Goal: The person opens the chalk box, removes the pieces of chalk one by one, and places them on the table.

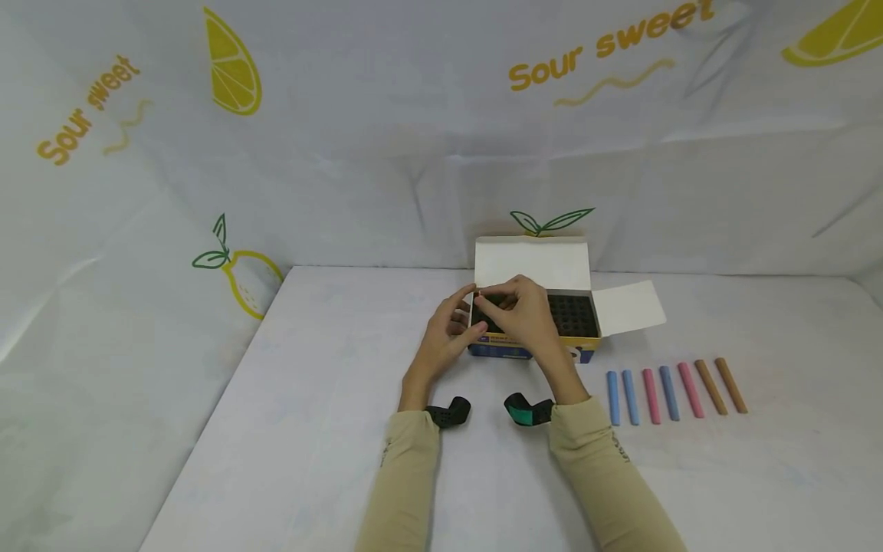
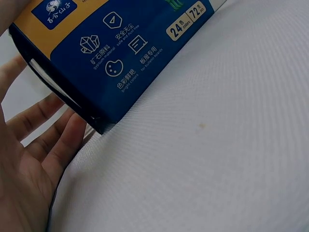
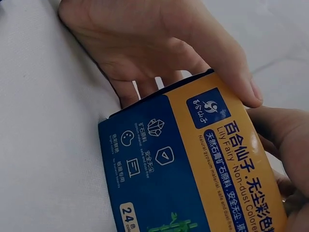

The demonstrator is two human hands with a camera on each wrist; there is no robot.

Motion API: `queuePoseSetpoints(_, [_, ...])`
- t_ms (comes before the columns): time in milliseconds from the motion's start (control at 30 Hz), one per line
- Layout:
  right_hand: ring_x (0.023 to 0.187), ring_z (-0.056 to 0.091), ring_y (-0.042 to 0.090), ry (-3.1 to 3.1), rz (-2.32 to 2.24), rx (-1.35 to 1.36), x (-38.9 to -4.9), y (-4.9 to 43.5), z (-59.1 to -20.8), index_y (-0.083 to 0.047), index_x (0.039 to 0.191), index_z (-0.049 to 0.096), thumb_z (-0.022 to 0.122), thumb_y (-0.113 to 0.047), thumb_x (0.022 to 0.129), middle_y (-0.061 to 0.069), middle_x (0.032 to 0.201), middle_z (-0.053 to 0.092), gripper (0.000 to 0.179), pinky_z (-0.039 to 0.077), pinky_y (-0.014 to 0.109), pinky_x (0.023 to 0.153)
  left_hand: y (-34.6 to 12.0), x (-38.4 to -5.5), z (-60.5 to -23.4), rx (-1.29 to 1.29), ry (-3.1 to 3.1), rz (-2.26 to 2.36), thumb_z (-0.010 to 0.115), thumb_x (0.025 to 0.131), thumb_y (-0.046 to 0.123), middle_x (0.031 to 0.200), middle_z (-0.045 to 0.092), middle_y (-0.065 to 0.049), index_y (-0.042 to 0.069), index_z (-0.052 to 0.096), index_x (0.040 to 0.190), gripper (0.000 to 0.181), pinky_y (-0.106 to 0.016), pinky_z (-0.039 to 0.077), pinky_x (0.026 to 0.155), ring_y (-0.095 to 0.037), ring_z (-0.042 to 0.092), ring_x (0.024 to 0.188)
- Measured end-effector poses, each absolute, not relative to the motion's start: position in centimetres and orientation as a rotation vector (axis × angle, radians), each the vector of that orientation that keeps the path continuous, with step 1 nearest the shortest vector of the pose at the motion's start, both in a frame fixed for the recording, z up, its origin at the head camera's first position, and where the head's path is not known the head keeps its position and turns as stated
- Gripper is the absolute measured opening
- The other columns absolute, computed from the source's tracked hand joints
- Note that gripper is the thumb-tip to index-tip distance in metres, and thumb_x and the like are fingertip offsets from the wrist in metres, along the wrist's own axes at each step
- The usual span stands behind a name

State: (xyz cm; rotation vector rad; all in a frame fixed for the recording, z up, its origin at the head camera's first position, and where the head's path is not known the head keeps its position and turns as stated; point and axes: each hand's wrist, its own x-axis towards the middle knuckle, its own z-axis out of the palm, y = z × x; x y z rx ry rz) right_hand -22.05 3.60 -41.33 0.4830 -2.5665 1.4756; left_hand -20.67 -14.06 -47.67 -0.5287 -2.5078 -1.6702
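Note:
A blue and yellow chalk box (image 1: 500,351), printed "Non-dust" and "72 pcs", stands on the table with its white lid (image 1: 531,261) raised. Inside is a black insert (image 1: 574,314) full of holes. My left hand (image 1: 441,337) holds the box's left end, thumb over the front top edge; in the left wrist view its fingers (image 2: 38,116) lie along the end wall. Over the left part of the insert, my right hand (image 1: 527,310) pinches a small chalk stick at the box's back left corner. Only a reddish tip shows; its fingers hide the rest.
Right of the box, several chalk sticks lie in a row: light blue (image 1: 613,399), pink (image 1: 651,395), darker blue (image 1: 669,393) and brown (image 1: 731,385). A white side flap (image 1: 629,308) sticks out from the box's right end. A printed cloth (image 1: 386,207) hangs behind the table.

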Motion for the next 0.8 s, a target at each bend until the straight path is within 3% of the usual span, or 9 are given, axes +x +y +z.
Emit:
queuePoseSetpoints(267, [0.079,0.067,0.028,-2.570,1.426,0.520,-21.98,3.78,-41.41,-0.001,0.107,0.080,0.081,-0.015,0.088,0.018,0.095,0.064,0.024,0.054,0.026,0.069,-14.01,-20.55,-47.54,-0.526,-2.511,-1.663,0.058,0.092,0.071,0.134,0.055,-0.016,0.030,0.038,0.159,0.081,-0.038,0.054,0.093,-0.025,0.060,0.105])
queuePoseSetpoints(467, [0.077,0.065,0.028,-2.556,1.372,0.510,-21.74,3.70,-41.34,0.002,0.098,0.081,0.084,-0.013,0.084,0.019,0.094,0.062,0.021,0.053,0.029,0.069,-14.07,-20.53,-47.60,-0.535,-2.497,-1.674,0.059,0.094,0.066,0.132,0.055,-0.016,0.029,0.038,0.158,0.077,-0.037,0.054,0.091,-0.024,0.060,0.104])
queuePoseSetpoints(800, [0.078,0.065,0.028,-2.575,1.331,0.491,-21.43,3.50,-41.24,0.004,0.094,0.081,0.085,-0.010,0.082,0.020,0.097,0.061,0.019,0.053,0.029,0.068,-14.03,-20.65,-47.63,-0.539,-2.499,-1.675,0.057,0.092,0.072,0.133,0.055,-0.018,0.029,0.038,0.159,0.082,-0.037,0.054,0.092,-0.026,0.060,0.105])
